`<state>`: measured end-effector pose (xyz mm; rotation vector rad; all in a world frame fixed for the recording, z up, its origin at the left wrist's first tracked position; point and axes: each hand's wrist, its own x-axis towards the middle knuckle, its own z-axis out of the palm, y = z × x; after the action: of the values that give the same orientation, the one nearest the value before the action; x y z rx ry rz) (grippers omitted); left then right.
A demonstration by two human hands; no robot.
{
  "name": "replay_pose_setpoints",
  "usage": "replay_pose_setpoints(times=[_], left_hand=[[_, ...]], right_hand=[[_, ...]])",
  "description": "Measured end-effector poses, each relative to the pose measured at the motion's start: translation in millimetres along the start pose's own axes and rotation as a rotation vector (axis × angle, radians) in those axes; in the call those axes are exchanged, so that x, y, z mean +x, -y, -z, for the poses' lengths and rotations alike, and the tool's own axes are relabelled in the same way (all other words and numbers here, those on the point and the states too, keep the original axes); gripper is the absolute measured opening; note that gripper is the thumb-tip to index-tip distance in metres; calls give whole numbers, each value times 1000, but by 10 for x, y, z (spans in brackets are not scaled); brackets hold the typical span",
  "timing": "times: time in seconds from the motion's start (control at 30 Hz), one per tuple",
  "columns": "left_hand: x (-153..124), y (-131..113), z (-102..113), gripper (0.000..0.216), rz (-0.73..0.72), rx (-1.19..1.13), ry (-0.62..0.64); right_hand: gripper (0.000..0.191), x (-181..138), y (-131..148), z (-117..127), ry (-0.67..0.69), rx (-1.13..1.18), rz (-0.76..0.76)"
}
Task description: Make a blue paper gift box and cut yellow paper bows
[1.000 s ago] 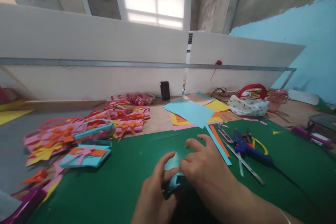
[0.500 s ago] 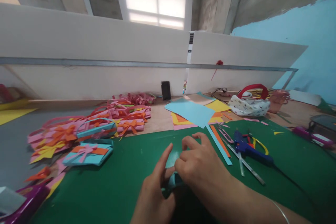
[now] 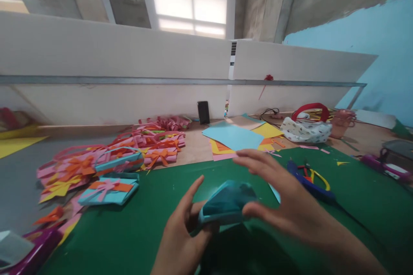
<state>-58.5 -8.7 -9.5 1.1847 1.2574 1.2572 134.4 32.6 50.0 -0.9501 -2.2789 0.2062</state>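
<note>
My left hand (image 3: 187, 227) grips the left end of a small blue paper bag (image 3: 229, 202), folded from sheet paper and tilted above the green mat (image 3: 155, 189). Its thumb lies below the paper and the index finger points up, free of it. On the other side, my right hand (image 3: 280, 197) is spread, fingers stretched over the bag's right end. The right thumb is close against that end; whether it touches, I cannot tell. Part of a blue paper strip (image 3: 275, 192) shows beside the right hand.
Left lie a blue paper bag with a pink bow (image 3: 108, 191) and a heap of pink and orange paper bags (image 3: 129, 146). Coloured sheets (image 3: 234, 135) and a phone (image 3: 203, 112) are at the back. A blue glue gun (image 3: 309, 182) and yellow-handled pliers (image 3: 321, 178) lie right.
My right hand has uncurled and moved right and toward the camera's right side, off the paper's middle. More of the blue paper bag shows now, while strips and tools are covered.
</note>
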Motion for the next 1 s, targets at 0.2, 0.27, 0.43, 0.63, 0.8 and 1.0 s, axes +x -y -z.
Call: replay_pose_setpoints(times=[0.2, 0.27, 0.43, 0.63, 0.8, 1.0], left_hand=[[46, -16, -1, 61, -3, -160, -80], [71, 6, 3, 53, -5, -171, -120], [117, 9, 21, 40, -58, -93, -64], [244, -222, 39, 37, -56, 124, 114], [532, -403, -19, 20, 55, 366, 330], [787, -320, -45, 19, 69, 367, 325]], right_hand=[[18, -27, -387, 31, -70, 207, -257], [28, 52, -401, 7, 64, 301, -266], [9, 297, -323, -54, 384, 502, -241], [13, 383, -450, -184, 399, 487, -215], [13, 340, -563, -274, 317, 444, -237], [11, 342, -624, -359, 226, 424, -284]])
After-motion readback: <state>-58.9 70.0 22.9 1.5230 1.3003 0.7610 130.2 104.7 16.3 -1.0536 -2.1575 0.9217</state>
